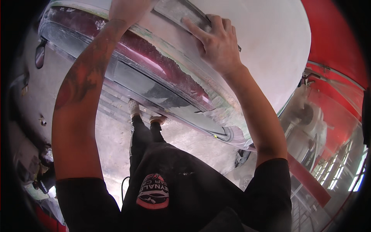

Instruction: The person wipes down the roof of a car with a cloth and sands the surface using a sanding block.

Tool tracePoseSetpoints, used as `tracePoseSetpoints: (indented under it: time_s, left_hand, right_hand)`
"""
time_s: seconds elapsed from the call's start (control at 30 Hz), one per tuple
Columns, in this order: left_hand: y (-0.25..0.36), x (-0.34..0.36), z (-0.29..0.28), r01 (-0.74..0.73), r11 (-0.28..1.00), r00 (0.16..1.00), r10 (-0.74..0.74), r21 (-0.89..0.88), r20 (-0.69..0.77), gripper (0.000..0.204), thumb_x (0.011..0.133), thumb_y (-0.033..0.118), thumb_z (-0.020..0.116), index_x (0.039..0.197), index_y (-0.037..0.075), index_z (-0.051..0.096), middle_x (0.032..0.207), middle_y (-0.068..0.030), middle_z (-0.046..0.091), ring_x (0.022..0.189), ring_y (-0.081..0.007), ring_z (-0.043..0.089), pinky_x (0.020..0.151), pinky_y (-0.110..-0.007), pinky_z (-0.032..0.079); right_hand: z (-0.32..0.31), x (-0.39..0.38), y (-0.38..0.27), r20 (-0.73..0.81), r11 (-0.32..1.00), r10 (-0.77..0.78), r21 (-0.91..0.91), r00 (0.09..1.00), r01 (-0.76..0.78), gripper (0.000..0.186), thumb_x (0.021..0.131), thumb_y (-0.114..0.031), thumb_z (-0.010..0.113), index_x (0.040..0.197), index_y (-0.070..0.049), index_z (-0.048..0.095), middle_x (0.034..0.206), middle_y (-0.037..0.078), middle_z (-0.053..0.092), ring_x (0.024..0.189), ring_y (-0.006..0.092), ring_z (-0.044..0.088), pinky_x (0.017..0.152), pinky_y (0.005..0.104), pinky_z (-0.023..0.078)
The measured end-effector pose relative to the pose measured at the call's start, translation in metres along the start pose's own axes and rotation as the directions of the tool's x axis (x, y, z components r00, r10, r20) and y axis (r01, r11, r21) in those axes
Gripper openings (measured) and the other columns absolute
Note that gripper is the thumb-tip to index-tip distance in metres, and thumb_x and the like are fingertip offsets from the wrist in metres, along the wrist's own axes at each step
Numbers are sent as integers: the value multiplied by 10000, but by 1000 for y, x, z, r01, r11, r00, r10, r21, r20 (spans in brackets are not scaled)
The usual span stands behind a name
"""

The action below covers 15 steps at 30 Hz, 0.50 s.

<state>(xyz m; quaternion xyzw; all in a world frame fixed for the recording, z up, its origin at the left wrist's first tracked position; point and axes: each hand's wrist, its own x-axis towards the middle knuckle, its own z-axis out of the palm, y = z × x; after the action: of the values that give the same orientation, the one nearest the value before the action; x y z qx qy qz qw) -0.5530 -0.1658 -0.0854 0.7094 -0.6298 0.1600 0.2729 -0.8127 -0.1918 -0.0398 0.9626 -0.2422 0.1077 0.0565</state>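
Observation:
A long, dark-edged sanding block lies slantwise on the pale, primed panel of a car body. My right hand grips its right end, the index finger stretched along its top and the other fingers bent over the far edge. My left hand is at the top edge of the picture, close to the block's left end; its fingers are out of the picture. Below the block runs a maroon painted strip with ragged sanded borders and greenish-yellow filler patches.
A dark grey lower trim borders the panel nearest my feet. My shoes stand on a dusty, pale floor. To the right are a red surface, a red beam and hazy, plastic-like sheeting.

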Motion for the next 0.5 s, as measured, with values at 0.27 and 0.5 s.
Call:
tracePoseSetpoints:
  time_s: [0.27, 0.5]
  left_hand:
    - [4, 6, -4, 304, 908, 933, -345, -288, -105, 420, 886, 103, 581, 1303, 55, 571, 1298, -232, 532, 1219, -419, 488, 1051, -441, 395]
    - [-8, 3, 5, 335, 266, 809, -574, -904, 131, 361, 962, 133, 526, 1300, 9, 559, 1059, -104, 631, 953, -188, 611, 816, -304, 500]
  right_hand:
    - [-17, -107, 4, 28, 996, -62, 68, 998, 60, 610, 746, -180, 725, 1324, -330, 598, 1194, 145, 518, 987, 312, 527, 800, 431, 477]
    - [1, 4, -34, 71, 998, -37, 44, 997, 34, 480, 832, -203, 667, 1289, -331, 598, 1183, 165, 525, 1017, 331, 526, 803, 429, 452]
